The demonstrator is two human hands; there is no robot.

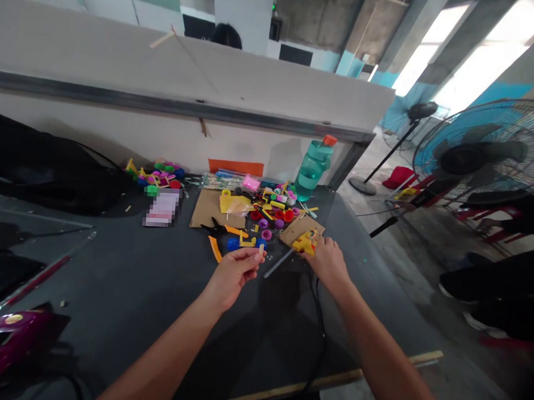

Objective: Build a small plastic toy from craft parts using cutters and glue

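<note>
My left hand [234,277] is closed in a pinch on a small pale piece [261,251], too small to name more exactly. To its right, my right hand [330,262] is closed on a yellow glue gun [305,242], partly hidden by the fingers. A translucent glue stick [278,264] sticks out from it toward the lower left, over the table. Beneath the glue gun lies a piece of cardboard [290,231]. Just beyond my left hand are a blue and yellow part [247,242] and orange-handled pliers [215,228] with their handles spread.
Several colourful small plastic parts [277,214] lie heaped behind the hands, beside a larger cardboard sheet [199,211]. A green bottle [312,169] stands at the back right. A black bag [49,170] fills the left rear. A black cord [321,322] crosses the table's front; a fan [470,157] stands right.
</note>
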